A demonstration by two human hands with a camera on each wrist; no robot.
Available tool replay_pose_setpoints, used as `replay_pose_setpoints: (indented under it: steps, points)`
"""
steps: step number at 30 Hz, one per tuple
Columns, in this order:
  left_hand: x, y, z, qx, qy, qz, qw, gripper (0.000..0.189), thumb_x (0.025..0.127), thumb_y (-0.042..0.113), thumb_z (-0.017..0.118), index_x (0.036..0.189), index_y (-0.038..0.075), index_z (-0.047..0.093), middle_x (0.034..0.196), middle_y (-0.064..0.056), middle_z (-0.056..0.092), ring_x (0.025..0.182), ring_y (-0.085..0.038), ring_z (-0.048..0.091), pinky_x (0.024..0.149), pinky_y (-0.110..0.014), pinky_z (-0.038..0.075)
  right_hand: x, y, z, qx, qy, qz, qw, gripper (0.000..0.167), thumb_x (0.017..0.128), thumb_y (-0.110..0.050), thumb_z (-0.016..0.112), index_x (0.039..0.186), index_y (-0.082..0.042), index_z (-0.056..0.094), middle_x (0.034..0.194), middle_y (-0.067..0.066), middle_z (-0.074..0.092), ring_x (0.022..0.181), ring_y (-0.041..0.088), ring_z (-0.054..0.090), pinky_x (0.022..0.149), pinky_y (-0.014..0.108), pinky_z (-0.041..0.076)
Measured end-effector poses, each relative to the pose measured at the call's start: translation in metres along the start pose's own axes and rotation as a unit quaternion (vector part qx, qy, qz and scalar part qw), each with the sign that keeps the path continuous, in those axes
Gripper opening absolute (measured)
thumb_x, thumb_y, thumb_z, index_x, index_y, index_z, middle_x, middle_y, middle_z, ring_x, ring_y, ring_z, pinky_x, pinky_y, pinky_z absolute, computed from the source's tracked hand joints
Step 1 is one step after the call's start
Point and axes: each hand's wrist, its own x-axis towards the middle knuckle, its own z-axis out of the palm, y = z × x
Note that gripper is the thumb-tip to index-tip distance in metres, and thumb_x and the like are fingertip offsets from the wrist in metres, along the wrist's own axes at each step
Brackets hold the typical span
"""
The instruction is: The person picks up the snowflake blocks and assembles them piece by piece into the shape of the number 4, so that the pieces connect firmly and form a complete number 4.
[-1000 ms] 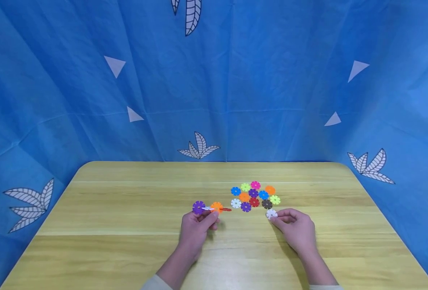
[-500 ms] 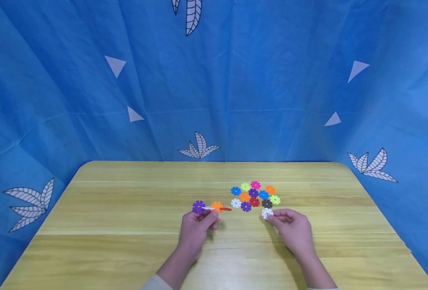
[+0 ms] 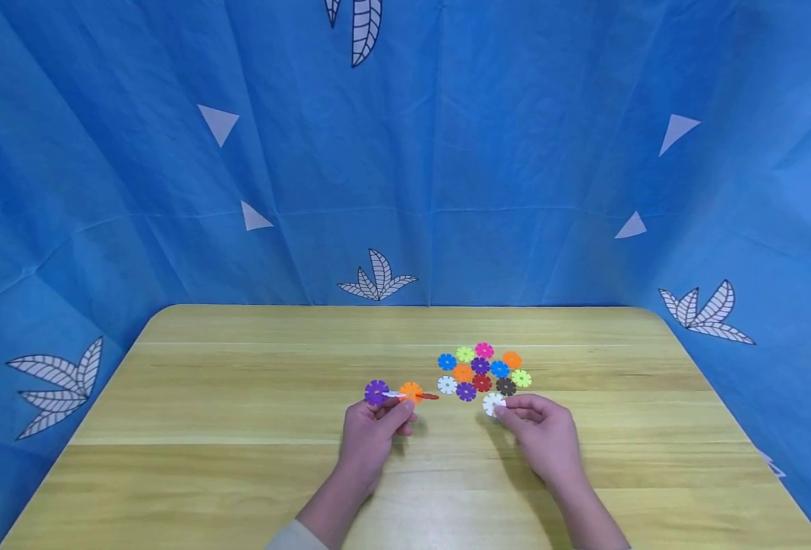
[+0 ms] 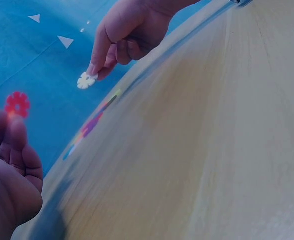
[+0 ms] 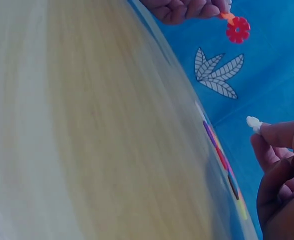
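Note:
My left hand [image 3: 373, 435] pinches an orange notched disc [image 3: 411, 392] between thumb and fingers. That disc belongs to a joined row: a purple disc [image 3: 376, 392] at the left end, a white disc [image 3: 393, 395] seen edge-on, then the orange one, and a red disc [image 3: 429, 396] at the right end. The red disc [image 5: 237, 30] shows its flat face in the right wrist view. My right hand [image 3: 544, 435] pinches a loose white notched disc [image 3: 493, 404] by its edge, held above the table to the right of the row.
Several loose notched discs in mixed colours lie flat together beyond my hands, among them a dark brown disc [image 3: 505, 386], a pink disc [image 3: 484, 350] and a white disc [image 3: 447, 384]. They rest on a wooden table [image 3: 240, 397]. A blue curtain [image 3: 405, 153] hangs behind it.
My right hand has moved left with the white disc, bringing it nearer the joined row. The left hand and its row have stayed in place.

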Motion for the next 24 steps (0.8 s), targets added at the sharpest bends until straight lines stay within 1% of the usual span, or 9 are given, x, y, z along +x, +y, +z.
replay_pose_setpoints:
  steps: [6, 10, 13, 17, 19, 24]
  points:
    - [0.000, -0.001, 0.000, -0.001, -0.003, 0.000, 1.0000, 0.023, 0.087, 0.012, 0.077, 0.100, -0.005, 0.069, 0.092, -0.024, 0.069, 0.071, -0.025, 0.067, 0.071, -0.030, 0.059, -0.004, -0.006, 0.007, 0.026, -0.010, 0.002, 0.9996, 0.019, 0.085, -0.013, 0.080, 0.098, -0.003, 0.072, 0.087, 0.010, 0.071, 0.067, 0.024, 0.062, 0.049, 0.024, 0.050]
    - [0.000, -0.001, 0.000, 0.004, 0.000, 0.000, 1.0000, 0.017, 0.088, 0.010, 0.077, 0.097, -0.002, 0.070, 0.090, -0.024, 0.070, 0.070, -0.025, 0.067, 0.070, -0.030, 0.059, -0.006, -0.010, 0.013, 0.040, -0.013, -0.001, 0.9991, 0.018, 0.084, -0.012, 0.080, 0.097, -0.003, 0.072, 0.087, 0.010, 0.071, 0.069, 0.026, 0.063, 0.050, 0.024, 0.050]
    - [0.000, -0.002, 0.000, 0.002, 0.003, -0.001, 1.0000, 0.012, 0.088, 0.009, 0.076, 0.093, 0.000, 0.070, 0.085, -0.020, 0.070, 0.068, -0.023, 0.066, 0.069, -0.030, 0.059, -0.008, -0.012, 0.017, 0.047, -0.014, -0.007, 0.9988, 0.017, 0.084, -0.011, 0.081, 0.097, -0.003, 0.072, 0.088, 0.010, 0.071, 0.074, 0.027, 0.065, 0.052, 0.025, 0.051]
    - [0.000, -0.003, 0.001, -0.007, 0.006, -0.001, 1.0000, 0.015, 0.087, 0.009, 0.077, 0.092, -0.002, 0.068, 0.081, -0.015, 0.070, 0.066, -0.019, 0.064, 0.067, -0.029, 0.058, -0.009, -0.013, 0.021, 0.056, -0.017, -0.015, 0.9982, 0.017, 0.084, -0.010, 0.080, 0.097, -0.003, 0.072, 0.088, 0.010, 0.071, 0.078, 0.028, 0.067, 0.054, 0.027, 0.054]
    - [0.000, -0.003, 0.001, -0.006, 0.004, 0.001, 1.0000, 0.017, 0.087, 0.009, 0.077, 0.094, -0.004, 0.068, 0.082, -0.016, 0.070, 0.067, -0.020, 0.065, 0.068, -0.029, 0.058, -0.009, -0.013, 0.023, 0.061, -0.017, -0.018, 0.9978, 0.017, 0.084, -0.009, 0.080, 0.097, -0.003, 0.072, 0.087, 0.010, 0.071, 0.079, 0.028, 0.067, 0.056, 0.028, 0.055]
    - [0.001, -0.004, 0.001, 0.006, -0.002, 0.001, 1.0000, 0.016, 0.088, 0.009, 0.076, 0.097, -0.003, 0.070, 0.090, -0.024, 0.069, 0.071, -0.025, 0.067, 0.071, -0.031, 0.059, -0.009, -0.016, 0.027, 0.072, -0.019, -0.024, 0.9969, 0.017, 0.085, -0.010, 0.080, 0.097, -0.003, 0.072, 0.088, 0.010, 0.071, 0.082, 0.028, 0.068, 0.062, 0.029, 0.058]
